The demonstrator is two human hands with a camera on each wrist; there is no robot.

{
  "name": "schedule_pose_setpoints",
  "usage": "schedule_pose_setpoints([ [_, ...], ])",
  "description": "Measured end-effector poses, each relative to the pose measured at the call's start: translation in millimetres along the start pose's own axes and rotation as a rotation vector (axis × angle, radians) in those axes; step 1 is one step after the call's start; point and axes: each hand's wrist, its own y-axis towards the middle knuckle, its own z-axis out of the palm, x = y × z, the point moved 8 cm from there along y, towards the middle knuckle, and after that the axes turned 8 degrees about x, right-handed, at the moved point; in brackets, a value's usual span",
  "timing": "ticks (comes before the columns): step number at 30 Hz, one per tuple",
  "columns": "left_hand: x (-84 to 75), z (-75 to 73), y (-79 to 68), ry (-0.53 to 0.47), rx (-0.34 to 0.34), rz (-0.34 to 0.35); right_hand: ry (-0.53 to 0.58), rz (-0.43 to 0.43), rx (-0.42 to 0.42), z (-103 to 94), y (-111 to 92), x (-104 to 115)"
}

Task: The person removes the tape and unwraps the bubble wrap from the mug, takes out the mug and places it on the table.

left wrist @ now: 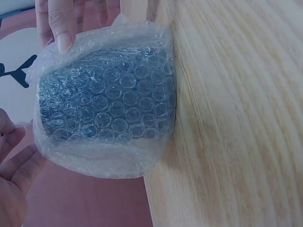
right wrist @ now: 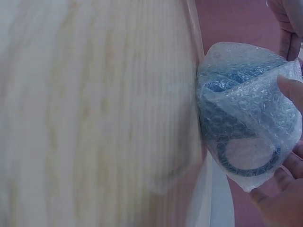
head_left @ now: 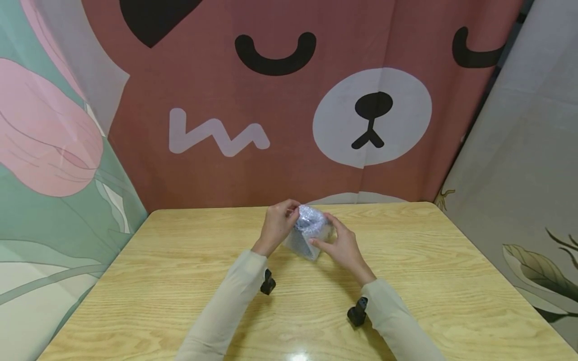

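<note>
A dark blue mug (left wrist: 104, 99) stands on the table wrapped in clear bubble wrap (head_left: 311, 218). Its ring-shaped handle (right wrist: 248, 170) shows through the wrap in the right wrist view. At the upper left of the bundle, my left hand (head_left: 278, 223) pinches the edge of the wrap between thumb and fingers. My right hand (head_left: 339, 244) grips the bundle from the right, thumb on the near side and fingers around the far side. A fold of wrap runs slantwise across the front of the mug.
The bundle is near the back of a light wood-grain table (head_left: 189, 281). Behind the table hangs a curtain (head_left: 203, 175) with a bear face. Patterned curtains flank both sides. A small black camera (head_left: 268, 282) is worn on the left wrist, another (head_left: 357, 313) on the right.
</note>
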Motion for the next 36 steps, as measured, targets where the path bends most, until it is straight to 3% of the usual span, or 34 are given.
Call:
schedule_pose_setpoints([
  [9, 5.1, -0.4, -3.0, -0.050, 0.010, -0.044, -0.041, -0.036, 0.048, -3.5, 1, 6],
  [17, 11.6, 0.2, -9.6, -0.062, 0.056, -0.135, -0.093, -0.069, 0.049, -18.7, 3, 14],
  [22, 22.6, 2.4, -17.1, -0.121, 0.119, -0.287, -0.092, -0.137, 0.050, -28.9, 7, 23],
  [25, 30.5, 4.8, -25.3, -0.170, 0.188, -0.417, -0.108, -0.188, 0.059, -33.5, 12, 31],
  [29, 36.1, 9.7, -38.1, -0.226, 0.275, -0.540, -0.124, -0.267, 0.080, -38.2, 19, 44],
  [33, 39.2, 16.3, -48.6, -0.295, 0.324, -0.605, -0.136, -0.335, 0.086, -41.9, 26, 58],
  [36, 40.5, 20.3, -51.6, -0.337, 0.331, -0.603, -0.158, -0.364, 0.097, -42.6, 32, 67],
])
